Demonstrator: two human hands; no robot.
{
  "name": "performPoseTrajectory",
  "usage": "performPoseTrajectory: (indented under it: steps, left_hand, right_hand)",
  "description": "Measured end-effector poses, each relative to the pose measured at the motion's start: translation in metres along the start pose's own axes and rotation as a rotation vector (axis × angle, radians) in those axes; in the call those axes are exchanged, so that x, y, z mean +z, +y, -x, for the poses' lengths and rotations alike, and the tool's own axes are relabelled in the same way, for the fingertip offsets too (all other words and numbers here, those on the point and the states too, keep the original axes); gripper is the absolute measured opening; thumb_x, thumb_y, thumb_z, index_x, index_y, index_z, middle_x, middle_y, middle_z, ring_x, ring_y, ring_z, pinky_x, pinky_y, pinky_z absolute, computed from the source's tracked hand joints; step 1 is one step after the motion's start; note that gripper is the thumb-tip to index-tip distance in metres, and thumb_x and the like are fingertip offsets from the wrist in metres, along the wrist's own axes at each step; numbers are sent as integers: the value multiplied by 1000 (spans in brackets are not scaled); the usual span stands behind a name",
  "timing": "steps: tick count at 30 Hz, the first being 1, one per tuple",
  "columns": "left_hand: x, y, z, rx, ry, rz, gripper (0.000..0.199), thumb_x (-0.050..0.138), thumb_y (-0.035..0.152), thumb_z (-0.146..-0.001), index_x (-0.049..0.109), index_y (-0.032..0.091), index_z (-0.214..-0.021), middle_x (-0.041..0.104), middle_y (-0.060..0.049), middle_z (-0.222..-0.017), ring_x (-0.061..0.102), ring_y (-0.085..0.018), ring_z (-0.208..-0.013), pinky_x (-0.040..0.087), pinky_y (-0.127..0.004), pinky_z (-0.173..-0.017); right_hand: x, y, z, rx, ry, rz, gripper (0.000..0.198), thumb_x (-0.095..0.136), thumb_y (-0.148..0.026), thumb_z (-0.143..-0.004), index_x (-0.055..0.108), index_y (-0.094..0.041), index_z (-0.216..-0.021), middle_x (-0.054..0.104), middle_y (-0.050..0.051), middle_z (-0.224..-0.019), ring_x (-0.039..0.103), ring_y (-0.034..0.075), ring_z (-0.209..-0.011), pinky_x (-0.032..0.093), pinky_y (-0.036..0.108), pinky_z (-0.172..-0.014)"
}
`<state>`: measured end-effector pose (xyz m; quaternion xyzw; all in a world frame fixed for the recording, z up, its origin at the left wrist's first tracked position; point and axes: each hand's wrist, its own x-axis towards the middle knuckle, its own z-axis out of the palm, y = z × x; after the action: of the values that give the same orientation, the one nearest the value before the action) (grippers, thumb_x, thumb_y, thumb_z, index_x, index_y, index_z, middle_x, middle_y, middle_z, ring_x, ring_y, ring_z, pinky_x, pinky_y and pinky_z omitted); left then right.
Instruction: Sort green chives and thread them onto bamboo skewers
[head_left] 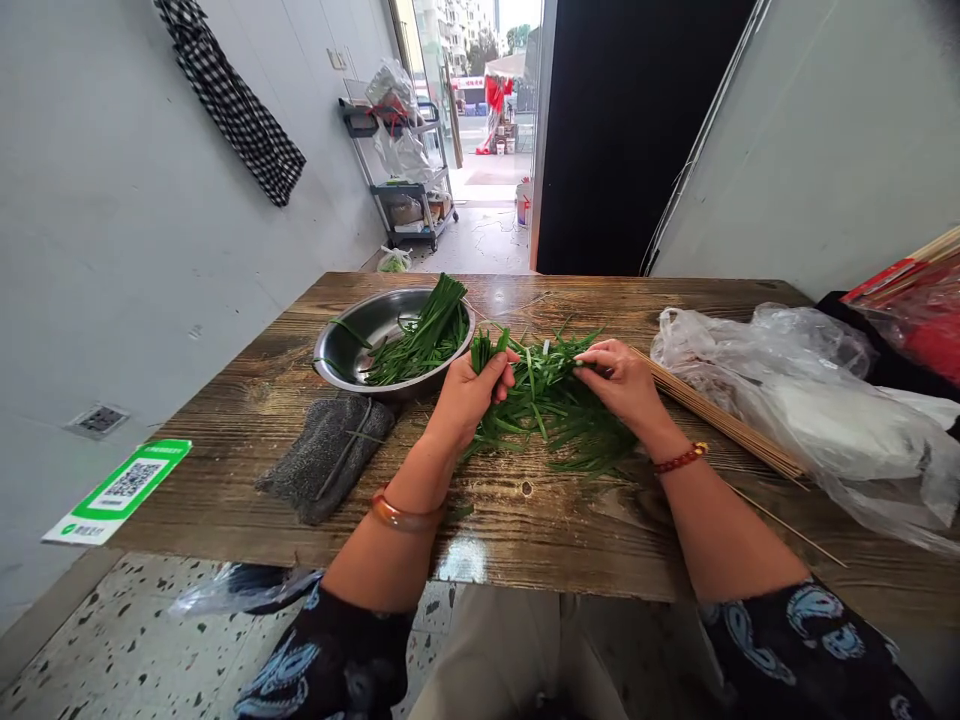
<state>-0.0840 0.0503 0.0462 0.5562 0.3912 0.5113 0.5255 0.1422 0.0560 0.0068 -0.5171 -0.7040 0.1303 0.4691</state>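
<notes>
My left hand (466, 395) is closed around a small upright bunch of garlic chives (484, 350), its thumb pressed across the front. Thumb and fingertips of my right hand (624, 388) pinch together on chive leaves at the right side of a loose pile. That pile of garlic chives (541, 398) spreads over the wooden table (517, 530) between and below both hands. Left of it stands a steel bowl (324, 372), holding a larger bundle of chives (431, 335) that leans on its right rim.
Bamboo skewers (727, 425) lie right of my right hand, partly beside clear plastic bags (780, 390). A dark grey mesh bundle (330, 455) rests in front of the bowl. A green QR-code card (124, 490) is at the left edge. Beyond the table stands a cart (409, 190).
</notes>
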Motion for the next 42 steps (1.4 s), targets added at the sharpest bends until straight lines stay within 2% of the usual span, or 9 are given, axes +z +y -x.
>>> performPoseTrajectory:
  steps: [6, 14, 20, 24, 28, 30, 34, 38, 42]
  left_hand:
    - [0, 1, 0, -11, 31, -16, 28, 62, 40, -82, 65, 13, -83, 52, 2, -60, 42, -5, -49, 30, -19, -44]
    - [-1, 0, 0, -14, 82, 6, 26, 62, 40, -81, 64, 13, -83, 52, 3, -59, 41, -5, -47, 29, -19, -44]
    - [-2, -3, -2, -27, 98, 2, 26, 63, 40, -80, 64, 14, -83, 52, 3, -59, 41, -5, -47, 28, -19, -44]
    - [-1, -3, -2, -36, 116, 12, 25, 64, 39, -79, 64, 14, -81, 51, 4, -58, 40, -5, -47, 28, -19, -44]
    - [0, 0, -1, -36, 119, 18, 23, 64, 37, -79, 64, 14, -81, 50, 4, -57, 38, -5, -48, 27, -19, -44]
    - [0, 1, -1, -42, 125, 20, 23, 64, 36, -79, 64, 14, -80, 49, 4, -57, 38, -5, -48, 27, -19, -44]
    - [1, 3, 0, -51, 131, 16, 24, 65, 38, -79, 64, 14, -79, 49, 4, -56, 37, -5, -47, 26, -20, -45]
    - [2, 2, 0, -39, 130, 41, 25, 66, 39, -77, 63, 14, -79, 46, 4, -55, 36, -5, -48, 24, -20, -45]
    - [0, -2, -2, -23, 162, 19, 26, 66, 39, -77, 63, 14, -79, 44, 6, -54, 34, -5, -48, 25, -21, -47]
  right_hand:
    - [-9, -15, -6, 313, 184, -541, 28, 70, -48, -72, 62, -21, -76, 56, -3, -68, 47, 11, -57, 40, 26, -53]
    - [-7, -22, -4, 422, 31, -746, 34, 65, -52, -75, 61, -24, -92, 66, 2, -81, 61, 15, -67, 47, 26, -55]
    - [12, 12, -2, 436, 11, -562, 29, 67, -42, -68, 67, -17, -83, 63, 0, -66, 56, 13, -58, 41, 23, -48]
    - [6, 29, -2, 406, 106, -391, 32, 58, -34, -71, 70, -16, -95, 69, 3, -79, 60, 16, -66, 48, 27, -54]
    - [-13, 40, -4, 269, 108, -39, 47, 50, -17, -72, 67, -17, -116, 72, 9, -99, 65, 23, -86, 53, 39, -78]
    - [-23, 41, -5, 197, 188, 104, 55, 48, -12, -72, 62, -17, -125, 68, 12, -113, 64, 24, -95, 50, 44, -89]
    - [-33, 23, -5, 125, 370, 154, 41, 47, -19, -82, 66, -20, -118, 67, 11, -115, 64, 23, -94, 51, 41, -86]
    - [-23, -14, -2, 69, 108, -48, 24, 55, -34, -87, 73, -21, -96, 72, 6, -92, 64, 20, -78, 50, 33, -71]
    - [-6, -36, 6, -80, -262, -16, 17, 59, -31, -87, 73, -22, -89, 70, 4, -85, 63, 18, -78, 48, 31, -71]
